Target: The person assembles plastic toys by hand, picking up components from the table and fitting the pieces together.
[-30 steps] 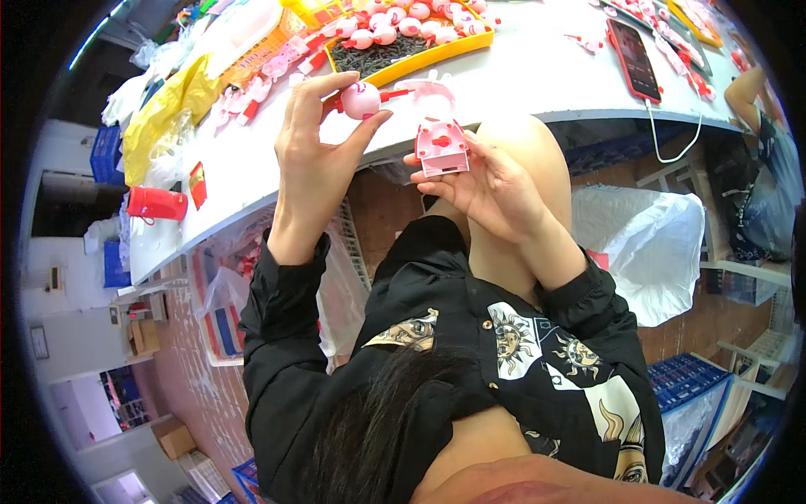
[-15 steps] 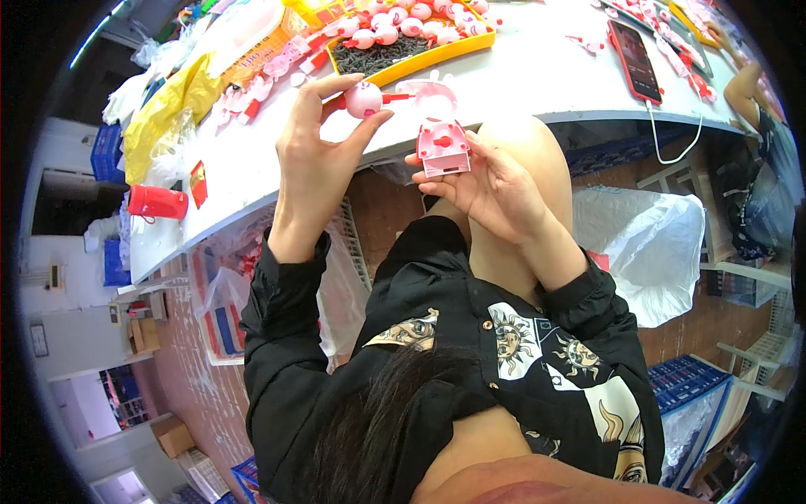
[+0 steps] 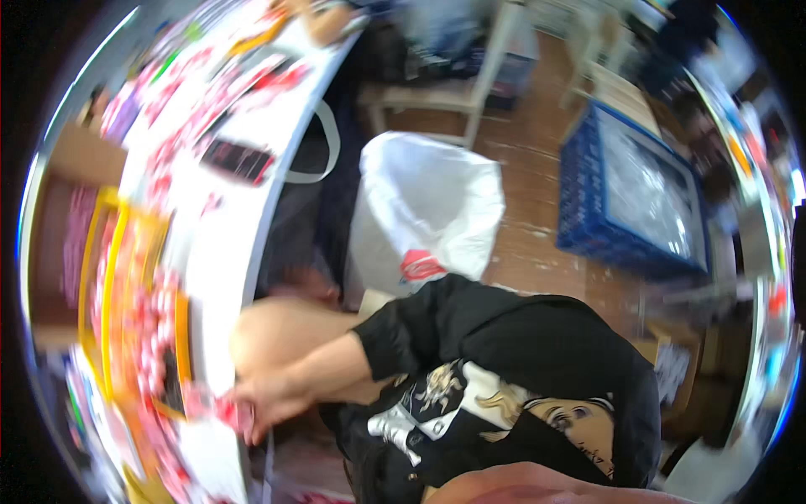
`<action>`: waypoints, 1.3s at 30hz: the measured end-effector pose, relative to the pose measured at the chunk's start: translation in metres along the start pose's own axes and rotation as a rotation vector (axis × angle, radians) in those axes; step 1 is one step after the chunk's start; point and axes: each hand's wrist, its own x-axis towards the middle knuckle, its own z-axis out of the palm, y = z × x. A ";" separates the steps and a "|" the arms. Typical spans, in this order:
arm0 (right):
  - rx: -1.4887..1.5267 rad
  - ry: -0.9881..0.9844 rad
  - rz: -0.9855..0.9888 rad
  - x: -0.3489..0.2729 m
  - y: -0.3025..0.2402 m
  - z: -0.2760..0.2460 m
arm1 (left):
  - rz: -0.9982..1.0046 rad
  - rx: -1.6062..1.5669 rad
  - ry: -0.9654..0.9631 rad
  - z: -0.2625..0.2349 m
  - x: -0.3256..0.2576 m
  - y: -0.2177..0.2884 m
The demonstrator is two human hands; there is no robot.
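My right hand (image 3: pixel 273 399) is at the table edge beside my bare knee, its fingers curled round a small pink and red plastic toy part (image 3: pixel 233 413). Motion smears the toy, and its finer shape is lost. My left hand does not show. Just beyond the toy, on the white table (image 3: pixel 220 290), stands a yellow-rimmed tray (image 3: pixel 182 336) with pink balls and dark small pieces.
A red-edged phone (image 3: pixel 237 160) lies on the table with a white cable. A bin-shaped white plastic bag (image 3: pixel 403 218) stands beside the table. Behind are a pale wooden seat (image 3: pixel 420 92) and a blue crate (image 3: pixel 579 185). Another person's arm (image 3: pixel 327 21) rests at the table's far end.
The view has swung to the right, and the picture is blurred. My left hand, which held a pink ball with a red stem, has left the view. My right hand still holds the toy part.
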 end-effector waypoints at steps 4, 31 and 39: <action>-0.021 -0.024 0.016 -0.022 -0.019 0.004 | 0.046 -0.439 -0.263 -0.223 -0.010 -0.116; -0.035 0.085 0.032 0.014 -0.006 -0.024 | 0.563 0.744 0.053 -0.557 0.140 -0.257; -0.135 0.117 -0.007 0.002 -0.008 -0.014 | 0.161 0.887 0.174 -0.318 0.064 -0.073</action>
